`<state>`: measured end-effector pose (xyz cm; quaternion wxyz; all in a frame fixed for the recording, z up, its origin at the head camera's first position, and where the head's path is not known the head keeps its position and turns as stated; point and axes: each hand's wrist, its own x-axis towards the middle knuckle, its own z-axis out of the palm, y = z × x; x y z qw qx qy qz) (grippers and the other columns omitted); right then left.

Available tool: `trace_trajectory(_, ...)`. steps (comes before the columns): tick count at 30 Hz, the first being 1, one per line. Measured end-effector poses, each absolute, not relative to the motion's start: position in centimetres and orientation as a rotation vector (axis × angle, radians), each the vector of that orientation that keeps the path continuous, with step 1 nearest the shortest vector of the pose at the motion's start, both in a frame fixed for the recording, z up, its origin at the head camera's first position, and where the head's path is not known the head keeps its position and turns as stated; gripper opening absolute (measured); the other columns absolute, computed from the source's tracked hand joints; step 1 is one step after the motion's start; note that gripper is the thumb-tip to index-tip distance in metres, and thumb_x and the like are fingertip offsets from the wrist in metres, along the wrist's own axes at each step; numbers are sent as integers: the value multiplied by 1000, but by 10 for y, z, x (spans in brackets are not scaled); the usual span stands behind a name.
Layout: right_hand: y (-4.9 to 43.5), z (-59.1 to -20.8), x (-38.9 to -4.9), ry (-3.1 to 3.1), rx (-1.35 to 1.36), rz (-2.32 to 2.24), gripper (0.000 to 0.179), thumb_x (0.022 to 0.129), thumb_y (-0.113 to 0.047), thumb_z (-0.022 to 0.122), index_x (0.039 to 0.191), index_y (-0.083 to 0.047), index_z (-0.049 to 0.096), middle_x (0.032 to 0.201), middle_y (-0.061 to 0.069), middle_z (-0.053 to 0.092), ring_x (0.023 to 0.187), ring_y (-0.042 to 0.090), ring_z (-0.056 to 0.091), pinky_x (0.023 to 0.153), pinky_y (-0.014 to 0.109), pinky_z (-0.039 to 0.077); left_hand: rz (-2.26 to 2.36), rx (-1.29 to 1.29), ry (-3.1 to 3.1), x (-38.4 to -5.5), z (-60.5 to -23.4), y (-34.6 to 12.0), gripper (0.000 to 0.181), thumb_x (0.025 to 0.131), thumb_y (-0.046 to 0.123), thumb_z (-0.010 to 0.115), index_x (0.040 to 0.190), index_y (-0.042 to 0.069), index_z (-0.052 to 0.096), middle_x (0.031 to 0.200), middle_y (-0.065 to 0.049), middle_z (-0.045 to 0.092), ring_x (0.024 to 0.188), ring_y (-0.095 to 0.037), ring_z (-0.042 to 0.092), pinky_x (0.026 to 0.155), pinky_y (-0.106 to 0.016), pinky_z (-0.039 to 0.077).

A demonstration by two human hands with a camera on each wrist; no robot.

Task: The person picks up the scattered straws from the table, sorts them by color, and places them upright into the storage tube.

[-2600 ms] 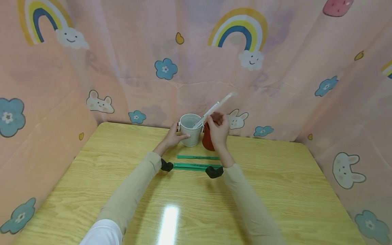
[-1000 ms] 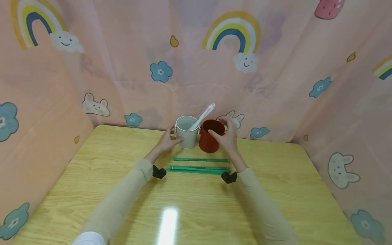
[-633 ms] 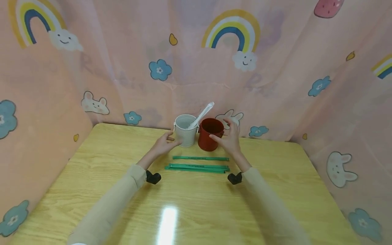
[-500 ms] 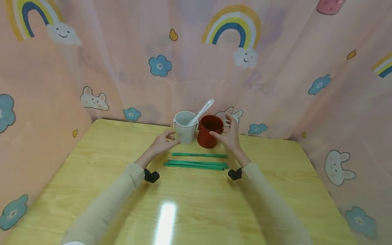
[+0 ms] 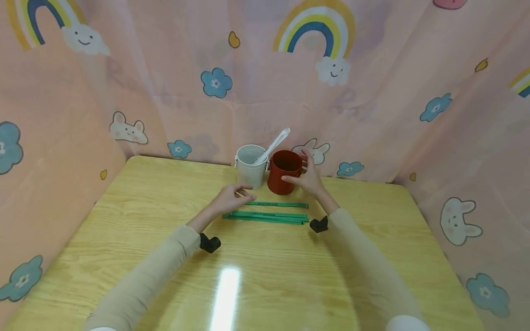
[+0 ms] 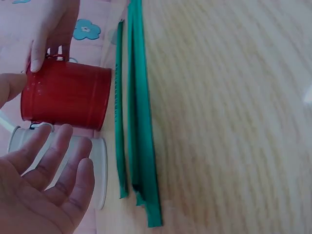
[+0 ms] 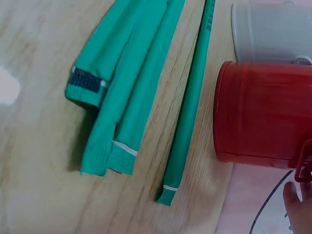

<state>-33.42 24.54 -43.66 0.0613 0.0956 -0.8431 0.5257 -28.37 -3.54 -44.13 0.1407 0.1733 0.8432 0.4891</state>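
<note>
A person's 2 bare hands reach in over a pale wood-grain table [image 5: 273, 271] from the near side. At the far edge stand 2 small pails, upright: a white pail [image 5: 250, 177] on the left and a red pail [image 5: 278, 181] just beside it on the right. Inside the white pail a slim white packet [image 5: 273, 147] leans to the right, its upper end rising past the rim; whether it is 1 packet or more, I cannot tell.

The right hand [image 5: 309, 180] holds the red pail from the right, thumb against its near side and fingers curved by the far right of the rim, close to the handle. The left hand [image 5: 229, 198] is in front of the white pail, its fingers loosely extended and apart from the thumb, with nothing in its grasp.

Slim green packets lie left to right on the table, near side of the pails. A single green packet [image 5: 281, 204] lies farther; the left hand hides its left end in the head view. A green bundle [image 5: 269, 217] lies just nearer, with 3 ends showing in the right wrist view.

Both sleeves are beige, with 1 black device [image 5: 210, 243] at each wrist. Behind hangs a pink curtain [image 5: 165, 69] printed with rainbows, flowers and rabbits.
</note>
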Motion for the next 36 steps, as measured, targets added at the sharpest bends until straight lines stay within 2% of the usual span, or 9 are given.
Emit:
trace_trajectory(4,244,-436,-337,-2581,310,1611,98,80,-20,78,152,-16,13,153,14,28,133,35,36,108,54,38,1349,611,2432,-283,-448,-30,47,91,27,65,130,2,57,109,-14,67,92,-21,65,78,-28,54)
trace_trajectory(14,239,-440,-345,-2600,352,1639,96,80,-17,78,151,-13,13,151,12,34,137,30,34,113,52,33,1165,799,2458,-277,-459,-20,38,90,25,67,121,3,64,109,-10,70,99,-19,66,88,-30,53)
trace_trajectory(22,241,-440,-346,-2576,350,1721,94,79,-14,78,150,-11,17,151,12,34,138,31,31,114,53,31,1148,840,2454,-280,-466,-16,35,86,15,72,118,2,66,109,-12,70,100,-22,65,88,-31,53)
trace_trajectory(29,241,-420,-331,-2646,359,1790,85,82,-8,74,148,-5,20,151,17,32,138,34,30,112,53,34,1092,879,2472,-284,-469,-12,33,83,8,73,115,2,68,108,-10,71,97,-19,66,85,-27,54)
trace_trajectory(36,249,-423,-333,-2636,382,1885,87,82,-8,75,149,-7,20,153,16,30,141,34,27,115,53,27,971,894,2539,-285,-466,-8,28,83,6,73,111,4,71,106,-6,72,93,-16,66,83,-25,54)
